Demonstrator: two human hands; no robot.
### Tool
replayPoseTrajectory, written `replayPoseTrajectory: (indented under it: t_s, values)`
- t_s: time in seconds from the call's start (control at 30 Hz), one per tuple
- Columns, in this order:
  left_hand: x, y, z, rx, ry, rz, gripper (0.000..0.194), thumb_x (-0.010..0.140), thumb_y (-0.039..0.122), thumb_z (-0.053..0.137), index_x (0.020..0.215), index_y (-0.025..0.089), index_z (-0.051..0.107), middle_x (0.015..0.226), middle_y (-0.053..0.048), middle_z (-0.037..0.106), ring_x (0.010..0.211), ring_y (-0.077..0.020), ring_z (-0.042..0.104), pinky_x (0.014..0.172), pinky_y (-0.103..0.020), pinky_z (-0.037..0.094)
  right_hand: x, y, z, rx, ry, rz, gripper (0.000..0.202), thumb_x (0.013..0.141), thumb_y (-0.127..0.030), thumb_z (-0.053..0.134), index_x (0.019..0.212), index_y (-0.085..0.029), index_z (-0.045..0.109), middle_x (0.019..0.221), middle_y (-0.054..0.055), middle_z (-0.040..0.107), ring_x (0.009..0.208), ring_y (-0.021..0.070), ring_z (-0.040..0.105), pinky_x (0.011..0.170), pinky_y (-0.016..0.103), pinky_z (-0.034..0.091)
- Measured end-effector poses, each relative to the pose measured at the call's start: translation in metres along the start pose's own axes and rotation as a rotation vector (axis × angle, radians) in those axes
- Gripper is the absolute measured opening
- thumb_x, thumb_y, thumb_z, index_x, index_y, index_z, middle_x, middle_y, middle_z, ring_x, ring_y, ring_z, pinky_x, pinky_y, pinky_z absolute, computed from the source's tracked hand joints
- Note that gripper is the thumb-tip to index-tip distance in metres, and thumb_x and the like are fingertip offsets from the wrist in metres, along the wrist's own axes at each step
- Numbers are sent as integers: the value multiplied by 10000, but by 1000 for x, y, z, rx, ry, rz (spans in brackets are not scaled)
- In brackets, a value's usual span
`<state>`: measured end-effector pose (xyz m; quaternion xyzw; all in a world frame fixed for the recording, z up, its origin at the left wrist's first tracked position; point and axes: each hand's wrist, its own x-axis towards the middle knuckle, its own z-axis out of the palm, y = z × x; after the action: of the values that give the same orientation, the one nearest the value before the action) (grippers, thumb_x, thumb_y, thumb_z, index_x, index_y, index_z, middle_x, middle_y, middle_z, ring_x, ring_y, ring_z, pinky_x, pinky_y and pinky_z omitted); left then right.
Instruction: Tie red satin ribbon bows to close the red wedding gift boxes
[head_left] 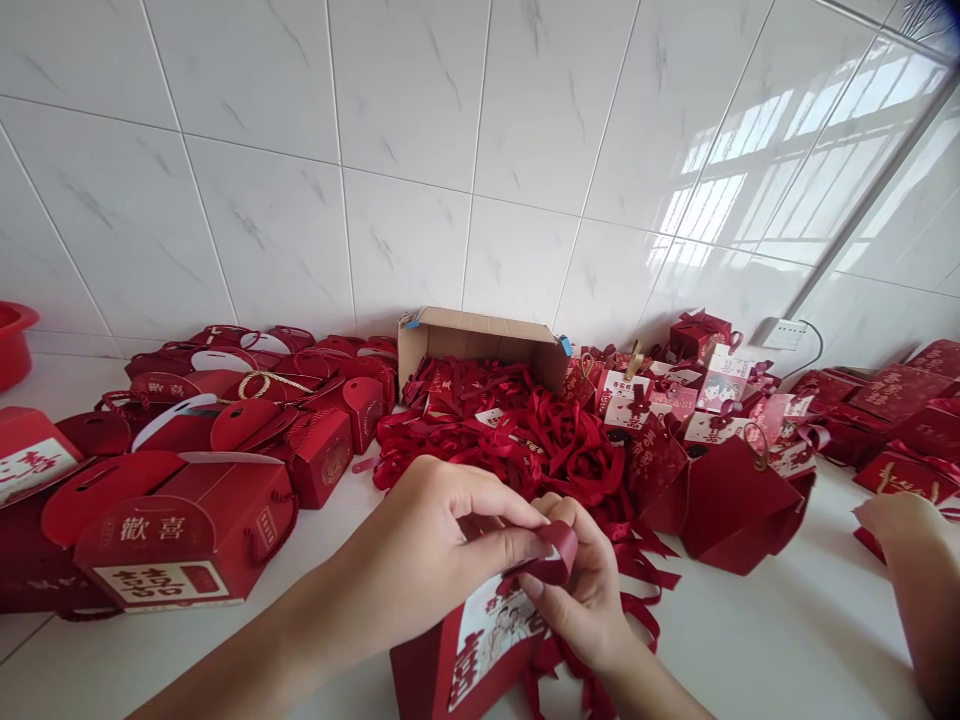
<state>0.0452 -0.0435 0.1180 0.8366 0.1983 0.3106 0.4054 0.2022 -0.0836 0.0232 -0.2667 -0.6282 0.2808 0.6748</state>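
we have both hands closed on one loop of red ribbon (551, 560): our left hand (427, 550) pinches it from above, our right hand (589, 600) from below, right over the top of a small red gift box (469, 650) at the near edge of the white table (750, 640). loose ribbons (540, 440) lie piled just behind, spilling from a cardboard box (480, 345). we judge the loop could slip free if either pinch eases, and trailing tails may snag the pile. another person's hand (896, 520) rests at the right.
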Motion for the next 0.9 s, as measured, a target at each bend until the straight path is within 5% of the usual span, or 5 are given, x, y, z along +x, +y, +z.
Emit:
replayPoseTrajectory:
  t_s: [0.27, 0.5, 0.9]
  values:
    - [-5, -4, 2, 161, -29, 58, 151, 837, 294, 652, 950, 337, 742, 828, 62, 733, 724, -111, 668, 635, -169, 514, -3, 4, -1, -133, 56, -108, 159, 826, -260, 604, 877, -218, 460, 782, 17, 504, 694, 153, 494, 593, 278, 434]
    - [-14, 16, -22, 323, -268, 0, 330, 790, 69, 566, 990, 303, 685, 983, 87, 715, 909, -95, 648, 825, -149, 461, -2, 5, -8, -599, 64, -724, 205, 763, -68, 599, 965, -106, 593, 777, 51, 559, 680, 175, 562, 615, 365, 427]
    - [-12, 6, -20, 254, -201, -102, 92, 811, 266, 651, 886, 244, 604, 873, 63, 649, 811, -100, 591, 741, -197, 469, -1, -2, -9, -676, 35, -735, 74, 876, -144, 571, 929, -107, 607, 765, 48, 562, 699, 172, 581, 617, 369, 428]
